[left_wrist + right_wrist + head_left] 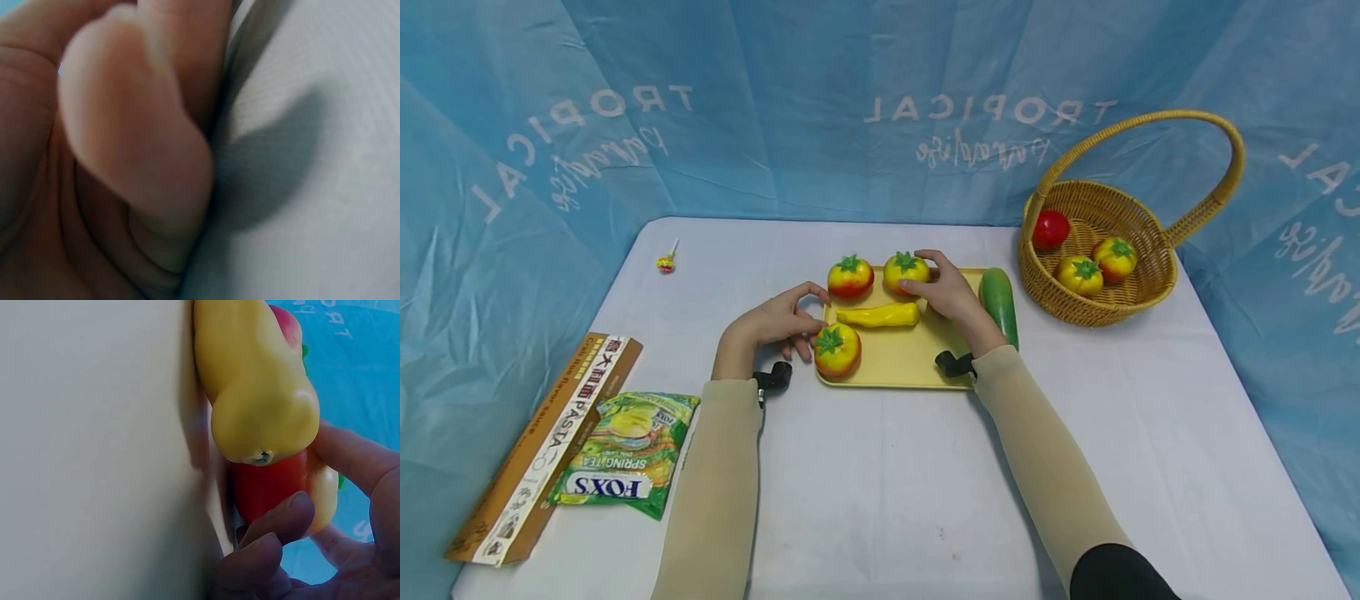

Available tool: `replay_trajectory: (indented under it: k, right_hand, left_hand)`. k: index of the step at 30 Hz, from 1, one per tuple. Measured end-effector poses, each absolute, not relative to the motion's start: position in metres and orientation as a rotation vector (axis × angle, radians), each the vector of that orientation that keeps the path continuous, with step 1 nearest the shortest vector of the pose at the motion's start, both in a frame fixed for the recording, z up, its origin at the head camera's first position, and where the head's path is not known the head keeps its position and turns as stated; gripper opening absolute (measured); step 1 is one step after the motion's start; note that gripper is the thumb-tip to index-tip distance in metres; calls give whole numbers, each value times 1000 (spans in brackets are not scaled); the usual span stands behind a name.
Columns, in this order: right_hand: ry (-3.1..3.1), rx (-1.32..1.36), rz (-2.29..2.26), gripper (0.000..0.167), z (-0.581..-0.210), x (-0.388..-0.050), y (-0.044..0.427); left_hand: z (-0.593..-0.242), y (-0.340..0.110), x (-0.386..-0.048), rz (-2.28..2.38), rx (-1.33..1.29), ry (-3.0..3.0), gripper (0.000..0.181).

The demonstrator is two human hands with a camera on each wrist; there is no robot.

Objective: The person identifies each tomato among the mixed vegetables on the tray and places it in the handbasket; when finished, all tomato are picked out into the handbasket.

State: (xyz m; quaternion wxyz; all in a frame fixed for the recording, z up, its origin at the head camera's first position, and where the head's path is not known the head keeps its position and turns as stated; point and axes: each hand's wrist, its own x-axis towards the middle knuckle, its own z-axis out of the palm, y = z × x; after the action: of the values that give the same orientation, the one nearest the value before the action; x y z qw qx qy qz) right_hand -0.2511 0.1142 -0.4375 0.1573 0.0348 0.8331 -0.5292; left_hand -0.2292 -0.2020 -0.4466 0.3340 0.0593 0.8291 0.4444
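Note:
On a yellow tray (917,367) lie red-and-yellow toy tomatoes with green leafy tops, a yellow pepper (880,315) and, along the right edge, a green cucumber (997,304). My right hand (951,292) grips the back tomato (905,271), thumb in front and a finger behind. In the right wrist view, the pepper (262,387) partly covers that tomato (269,487). At the tray's left edge is my left hand (775,321), fingers loosely bent, beside the front tomato (837,352). Another tomato (850,277) sits at the back left. The left wrist view shows mostly blurred fingers (131,119).
A wicker basket (1097,312) with a tall handle stands at the back right, holding a red item and two tomatoes. To the left lie a pasta box (542,450), a green candy bag (628,450) and a lollipop (666,262). Blue cloth hangs behind.

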Motion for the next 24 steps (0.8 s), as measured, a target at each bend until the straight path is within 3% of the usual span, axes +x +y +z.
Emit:
replay_trajectory:
  k: [10, 24]
  right_hand:
    - [2389, 73, -1561, 75, -417, -244, 120]
    - [2506, -39, -1666, 73, -339, -213, 164]
  left_hand:
    - [-447, -203, -228, 1162, 157, 2166, 53]
    - [-445, -201, -228, 1159, 142, 2169, 54]
